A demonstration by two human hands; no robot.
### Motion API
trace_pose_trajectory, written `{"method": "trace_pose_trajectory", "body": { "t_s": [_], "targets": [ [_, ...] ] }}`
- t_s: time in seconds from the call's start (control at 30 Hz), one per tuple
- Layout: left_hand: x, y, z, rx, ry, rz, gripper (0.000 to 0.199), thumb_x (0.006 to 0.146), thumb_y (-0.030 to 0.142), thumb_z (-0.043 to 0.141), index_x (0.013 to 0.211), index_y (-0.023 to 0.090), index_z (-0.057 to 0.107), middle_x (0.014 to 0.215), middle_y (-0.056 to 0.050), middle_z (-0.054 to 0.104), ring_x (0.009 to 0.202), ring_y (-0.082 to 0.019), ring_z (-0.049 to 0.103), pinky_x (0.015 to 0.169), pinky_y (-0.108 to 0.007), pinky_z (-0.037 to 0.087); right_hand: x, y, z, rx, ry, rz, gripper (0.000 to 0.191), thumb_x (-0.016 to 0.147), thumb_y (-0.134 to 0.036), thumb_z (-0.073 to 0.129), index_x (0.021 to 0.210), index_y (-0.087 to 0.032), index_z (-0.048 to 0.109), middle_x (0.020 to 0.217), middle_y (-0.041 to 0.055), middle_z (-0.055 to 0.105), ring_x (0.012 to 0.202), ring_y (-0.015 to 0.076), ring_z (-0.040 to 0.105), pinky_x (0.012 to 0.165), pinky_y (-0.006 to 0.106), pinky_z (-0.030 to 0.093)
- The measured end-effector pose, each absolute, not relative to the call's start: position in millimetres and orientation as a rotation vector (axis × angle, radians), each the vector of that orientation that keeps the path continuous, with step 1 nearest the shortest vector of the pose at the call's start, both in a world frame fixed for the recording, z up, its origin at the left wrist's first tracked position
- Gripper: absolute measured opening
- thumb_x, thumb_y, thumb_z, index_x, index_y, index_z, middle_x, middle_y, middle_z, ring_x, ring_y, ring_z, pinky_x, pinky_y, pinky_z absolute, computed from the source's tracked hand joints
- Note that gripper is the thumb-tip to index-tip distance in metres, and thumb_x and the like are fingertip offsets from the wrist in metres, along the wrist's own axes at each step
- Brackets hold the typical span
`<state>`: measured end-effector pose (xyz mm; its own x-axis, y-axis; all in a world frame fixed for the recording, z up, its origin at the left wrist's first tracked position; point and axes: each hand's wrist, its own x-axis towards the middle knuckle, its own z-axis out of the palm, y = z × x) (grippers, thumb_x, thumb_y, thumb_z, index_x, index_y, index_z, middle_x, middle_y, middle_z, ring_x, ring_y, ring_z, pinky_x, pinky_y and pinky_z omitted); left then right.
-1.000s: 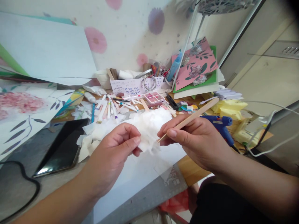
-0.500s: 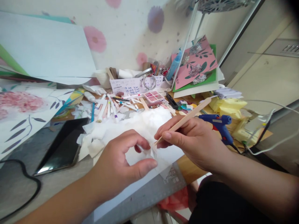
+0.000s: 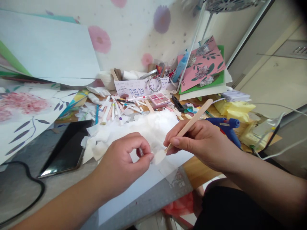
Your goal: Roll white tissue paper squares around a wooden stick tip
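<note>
My right hand (image 3: pixel 202 140) grips a flat wooden craft stick (image 3: pixel 195 118) like a pen, its lower end pointing down and left. The thumb and forefinger of my left hand (image 3: pixel 127 164) are pinched on the edge of a small, thin white tissue piece (image 3: pixel 159 157). The stick's lower tip is at the right side of this piece; whether it touches is too fine to tell. Beneath and behind both hands lies a heap of white tissue (image 3: pixel 160 121) on a white paper sheet (image 3: pixel 134 195).
A black phone or tablet (image 3: pixel 64 148) lies left of the tissue. Markers (image 3: pixel 117 111) and a pink palette (image 3: pixel 159 99) are behind it. A blue glue gun (image 3: pixel 227 126) stands beyond my right hand, near cables (image 3: pixel 273 155). A flower picture (image 3: pixel 26 111) lies at far left.
My left thumb and forefinger have closed together on the white tissue piece. The stick's tip has shifted slightly right with my right hand. The view has moved a little.
</note>
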<state>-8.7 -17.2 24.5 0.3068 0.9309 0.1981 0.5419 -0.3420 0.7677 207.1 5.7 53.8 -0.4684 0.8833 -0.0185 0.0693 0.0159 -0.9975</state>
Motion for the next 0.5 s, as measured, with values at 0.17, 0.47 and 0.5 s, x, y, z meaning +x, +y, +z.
{"method": "trace_pose_trajectory", "body": {
  "t_s": [0.17, 0.47, 0.5],
  "targets": [
    [-8.8, -16.7, 23.8, 1.937, 1.293, 0.864, 0.016, 0.081, 0.022, 0.061, 0.065, 0.022, 0.059, 0.067, 0.004, 0.058, 0.064, -0.014, 0.054, 0.063, -0.027, 0.04, 211.2, 6.2, 55.1, -0.971, -1.627, 1.555, 0.021, 0.077, -0.033, 0.082, 0.079, -0.015, 0.074, 0.068, 0.0035, 0.075, 0.066, 0.0132, 0.073, 0.066, 0.023, 0.059],
    [-4.3, -26.3, 29.7, 1.724, 1.192, 0.817, 0.013, 0.075, 0.033, 0.067, 0.069, 0.021, 0.063, 0.071, 0.004, 0.062, 0.066, -0.015, 0.052, 0.067, -0.028, 0.04, 203.5, 2.6, 54.7, -0.95, -1.589, 1.596, 0.024, 0.076, -0.035, 0.082, 0.079, -0.014, 0.072, 0.068, 0.0022, 0.074, 0.067, 0.0123, 0.071, 0.066, 0.022, 0.056],
    [-4.0, -26.6, 28.7, 1.747, 1.207, 0.81, 0.013, 0.075, 0.031, 0.067, 0.069, 0.021, 0.062, 0.07, 0.004, 0.062, 0.066, -0.015, 0.052, 0.067, -0.027, 0.04, 202.4, 2.6, 54.2, -0.942, -1.589, 1.6, 0.024, 0.076, -0.035, 0.082, 0.08, -0.014, 0.071, 0.068, 0.0021, 0.074, 0.067, 0.012, 0.071, 0.066, 0.021, 0.056]
  ]
}}
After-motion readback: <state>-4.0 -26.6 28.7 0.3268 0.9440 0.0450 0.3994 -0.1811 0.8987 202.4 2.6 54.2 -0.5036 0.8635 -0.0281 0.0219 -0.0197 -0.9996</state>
